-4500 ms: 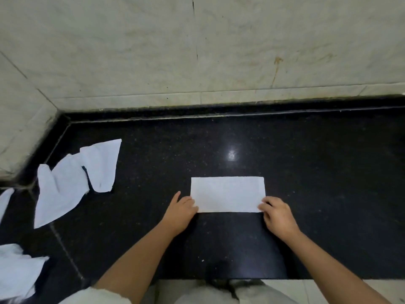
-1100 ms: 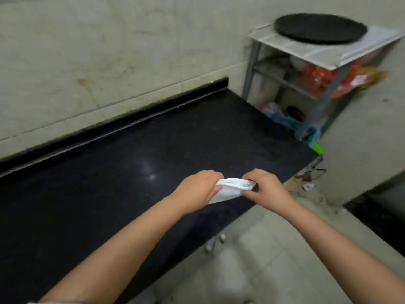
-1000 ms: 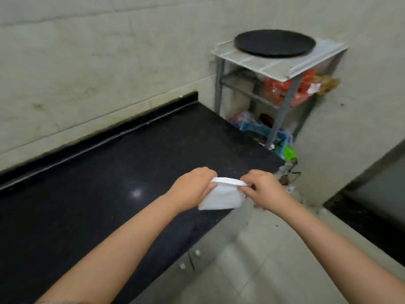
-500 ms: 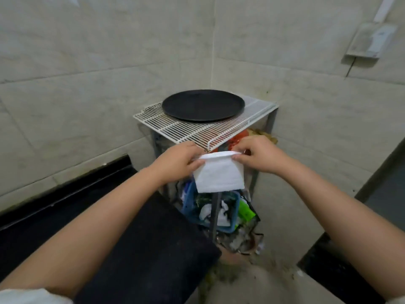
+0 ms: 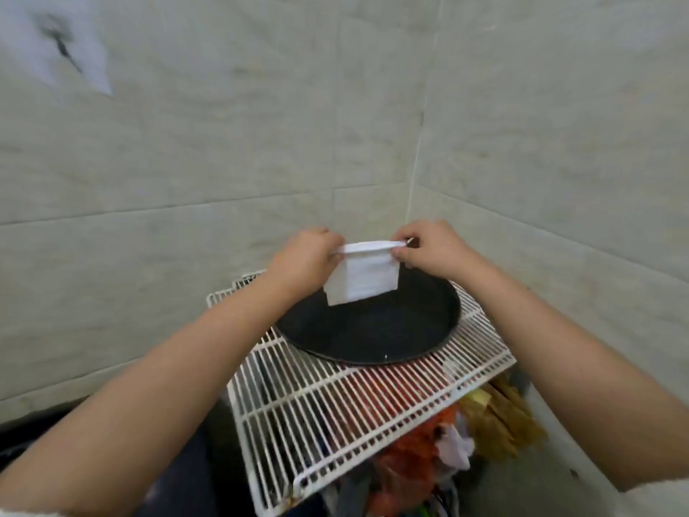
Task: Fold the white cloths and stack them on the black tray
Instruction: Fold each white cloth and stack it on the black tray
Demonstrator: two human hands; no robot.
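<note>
White folded cloth [image 5: 361, 274], pinched by both hands' fingers, now above black tray [image 5: 373, 330], previously short of it.

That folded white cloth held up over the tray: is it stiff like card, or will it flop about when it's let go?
Probably floppy: the folded white cloth hangs limp below the left hand and right hand, which pinch its top corners. Likely light, since fingertips alone carry it. Its layers look uneven at the lower edge, so it may unfold on the black tray.

Cloth [image 5: 361, 279] hangs over tray [image 5: 373, 330], on rack [image 5: 335, 404], apparently not touching
</note>
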